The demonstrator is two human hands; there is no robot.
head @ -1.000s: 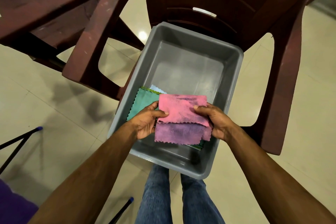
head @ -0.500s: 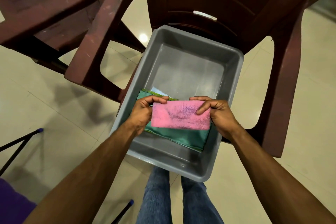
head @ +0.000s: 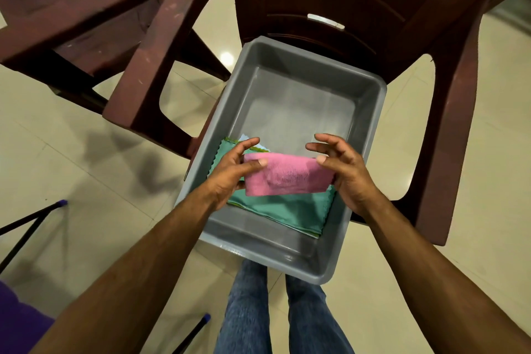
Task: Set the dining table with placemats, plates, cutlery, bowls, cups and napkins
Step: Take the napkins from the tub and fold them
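- Pale glossy floor tiles (head: 71, 158) stretch underfoot, with a dark red plastic armchair (head: 448, 129) standing over them and a second one (head: 71, 8) beside it at the upper left.
- A grey plastic tub (head: 293, 256) sits on the armchair's seat, its near end jutting out over the person's jeans (head: 250, 310).
- Both hands meet over the near half of the tub, a folded pink napkin (head: 287, 175) stretched between them.
- The left hand (head: 230, 178) pinches the napkin's left end, thumb pressed on top and the fingers curled behind.
- The right hand (head: 342, 172) has the right end, thumb on the top edge; its fingers are spread and lifted clear of the cloth, so the hold looks loose.
- The napkin hangs just above a green napkin (head: 290, 210) lying flat in the tub bottom, with thin edges of more cloths peeking from under it.
- The tub's far half is bare.
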